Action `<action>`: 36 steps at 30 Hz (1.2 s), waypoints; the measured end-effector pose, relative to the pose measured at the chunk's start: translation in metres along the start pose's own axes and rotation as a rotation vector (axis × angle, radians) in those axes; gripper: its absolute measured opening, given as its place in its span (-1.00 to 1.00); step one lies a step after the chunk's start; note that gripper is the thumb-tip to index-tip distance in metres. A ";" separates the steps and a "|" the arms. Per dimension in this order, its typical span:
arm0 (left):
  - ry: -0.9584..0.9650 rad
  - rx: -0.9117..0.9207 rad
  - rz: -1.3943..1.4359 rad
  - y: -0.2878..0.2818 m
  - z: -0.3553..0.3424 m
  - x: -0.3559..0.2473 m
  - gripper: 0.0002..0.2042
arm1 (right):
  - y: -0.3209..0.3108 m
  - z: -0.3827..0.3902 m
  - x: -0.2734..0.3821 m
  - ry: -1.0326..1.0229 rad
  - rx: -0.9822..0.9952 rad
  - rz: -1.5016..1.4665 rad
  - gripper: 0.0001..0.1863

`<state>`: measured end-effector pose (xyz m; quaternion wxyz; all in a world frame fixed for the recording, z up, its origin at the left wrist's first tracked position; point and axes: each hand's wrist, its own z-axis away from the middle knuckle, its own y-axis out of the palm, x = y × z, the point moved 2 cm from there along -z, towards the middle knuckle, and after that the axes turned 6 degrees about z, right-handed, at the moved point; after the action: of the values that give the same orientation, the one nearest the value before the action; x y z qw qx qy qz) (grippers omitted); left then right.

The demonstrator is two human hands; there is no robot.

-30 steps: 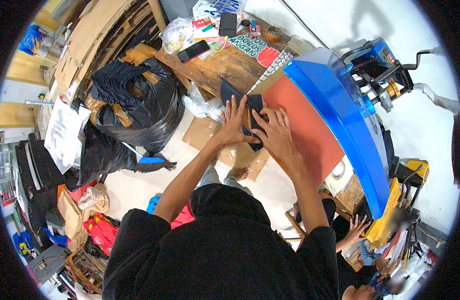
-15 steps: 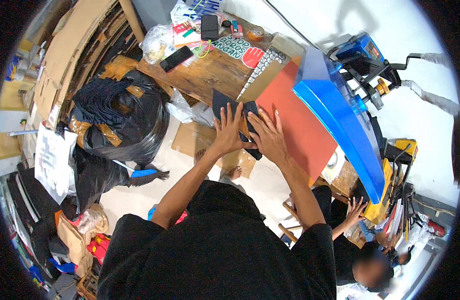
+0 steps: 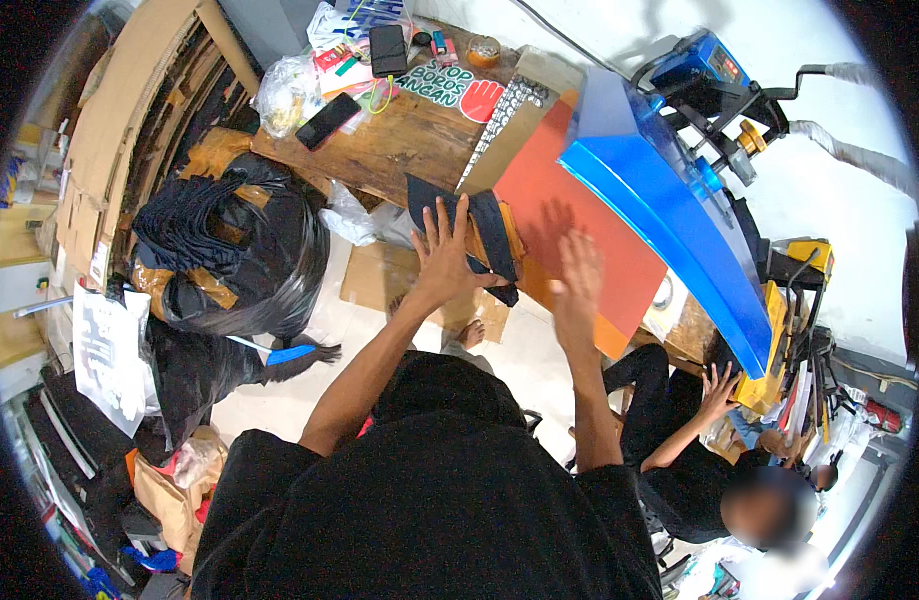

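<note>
Tbl (image 3: 389,152), L hand (image 3: 444,265) on dk cloth (image 3: 493,236) — prob., R hand (image 3: 578,288) apart

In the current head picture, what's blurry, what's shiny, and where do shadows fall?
In the head view, the right hand looks slightly smeared, the left hand crisper, and a co-worker's head is blurred out; same view, bright sheen runs along the blue panel; same view, a hand-shaped shadow falls on the red-orange mat.

Observed: dark green lettering (image 3: 439,86) beside red hand symbol (image 3: 481,101) on worktop (image 3: 379,160); grey print on white sheet (image 3: 107,345), illegible.
</note>
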<state>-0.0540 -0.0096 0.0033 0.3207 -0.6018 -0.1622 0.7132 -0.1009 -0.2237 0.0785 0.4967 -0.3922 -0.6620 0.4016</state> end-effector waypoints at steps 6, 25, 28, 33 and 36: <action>0.112 -0.059 0.004 0.013 -0.004 0.012 0.49 | -0.043 0.090 -0.116 0.541 -0.500 -0.228 -0.62; 0.061 -0.019 -0.117 0.007 -0.004 0.005 0.43 | -0.008 0.113 -0.385 0.710 -0.435 -0.035 -0.85; 0.113 -0.011 -0.115 0.015 -0.010 -0.003 0.42 | 0.003 0.128 -0.434 0.721 -0.350 -0.084 -0.84; 0.103 -0.036 -0.132 0.008 -0.002 0.008 0.41 | -0.011 0.108 -0.406 0.491 -0.444 -0.032 -0.73; 0.101 -0.027 -0.119 0.009 -0.003 0.009 0.41 | -0.017 0.107 -0.405 0.504 -0.399 -0.057 -0.75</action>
<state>-0.0541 -0.0105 -0.0097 0.3618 -0.6307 -0.1910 0.6594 -0.1263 -0.6172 -0.0645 0.5693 -0.5501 -0.5946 0.1401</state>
